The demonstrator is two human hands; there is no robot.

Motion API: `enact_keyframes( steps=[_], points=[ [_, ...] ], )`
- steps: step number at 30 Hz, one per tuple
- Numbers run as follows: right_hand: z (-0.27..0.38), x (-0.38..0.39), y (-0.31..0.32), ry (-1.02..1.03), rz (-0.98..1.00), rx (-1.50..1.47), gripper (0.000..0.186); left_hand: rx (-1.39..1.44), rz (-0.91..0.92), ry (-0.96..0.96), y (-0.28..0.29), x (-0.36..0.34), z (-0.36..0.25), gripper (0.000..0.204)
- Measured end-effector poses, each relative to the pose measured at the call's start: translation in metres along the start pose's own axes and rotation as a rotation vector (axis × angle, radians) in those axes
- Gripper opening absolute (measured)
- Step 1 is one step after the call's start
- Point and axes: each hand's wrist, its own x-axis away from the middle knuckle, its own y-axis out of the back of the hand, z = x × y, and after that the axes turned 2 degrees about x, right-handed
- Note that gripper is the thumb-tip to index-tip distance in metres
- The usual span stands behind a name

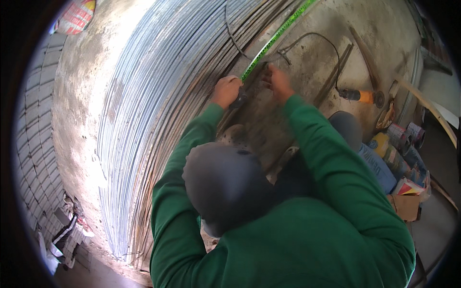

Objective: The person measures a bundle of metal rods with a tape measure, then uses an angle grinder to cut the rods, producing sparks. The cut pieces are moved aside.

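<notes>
My left hand (226, 91) is closed around the dark case of a tape measure (238, 98). From the case, the bright green tape blade (275, 38) runs up and to the right, along the edge of a wide bundle of long thin steel bars (158, 86). To the right of the blade is my right hand (278, 84), slightly blurred, with its fingers bent and apart; I make out nothing held in it. A dark patch beside its fingertips is too unclear to name. Both arms are in green sleeves, and my grey-clad knee (225, 180) rises between them.
An orange angle grinder (360, 96) with a dark cord (331, 43) lies on the concrete floor at right. Wooden strips (367, 57) lie beyond it. Cans, bags and a cardboard box (406, 206) crowd the right side. At left is a tiled surface (33, 129).
</notes>
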Motion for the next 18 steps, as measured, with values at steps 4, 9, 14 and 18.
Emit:
enact_keyframes(
  steps=[4, 9, 14, 18],
  points=[
    [0.015, -0.017, 0.024, 0.031, -0.077, -0.026, 0.025, 0.049, 0.004, 0.006, -0.008, -0.005, 0.005, 0.029],
    [0.017, -0.002, 0.016, 0.122, -0.016, -0.059, 0.026, 0.241, 0.050, 0.119, 0.003, 0.004, -0.027, 0.020],
    [0.027, 0.037, -0.014, 0.179, 0.174, -0.144, 0.026, 0.183, 0.058, 0.038, 0.014, 0.016, -0.040, 0.020],
    [0.033, 0.053, -0.018, 0.215, 0.325, -0.176, 0.028, 0.270, 0.022, 0.150, 0.020, 0.040, -0.075, 0.025]
  ],
)
